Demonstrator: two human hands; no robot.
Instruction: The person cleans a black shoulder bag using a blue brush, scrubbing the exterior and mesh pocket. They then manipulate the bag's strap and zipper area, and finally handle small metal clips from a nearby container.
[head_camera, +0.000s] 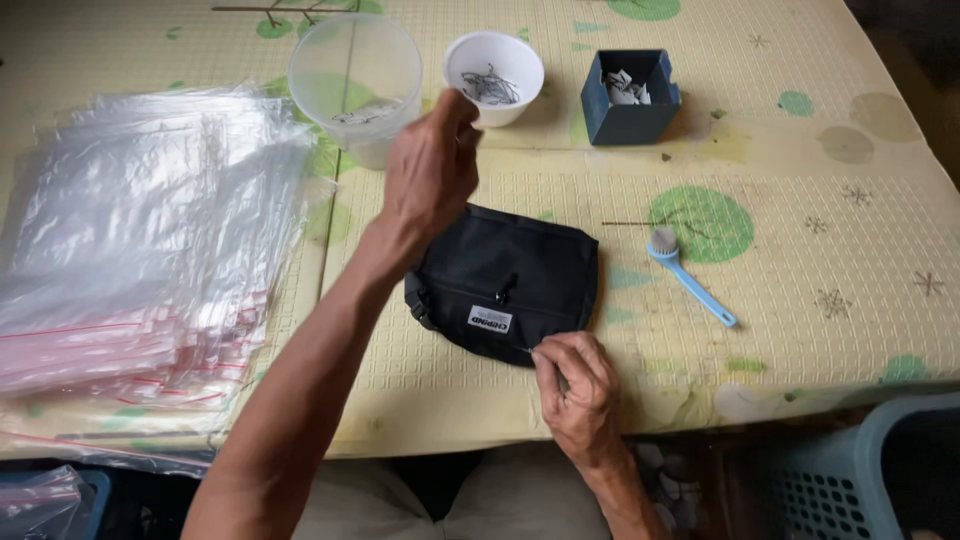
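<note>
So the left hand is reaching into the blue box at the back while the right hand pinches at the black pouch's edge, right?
Not quite. In the head view the left hand is at the white cup holding small metal pieces, not the blue box, which stands apart to the right. The rest holds: the right hand pinches at the near edge of the black pouch.

Single head-worn view, looking steeply down, close over table (800, 330) edge
</note>
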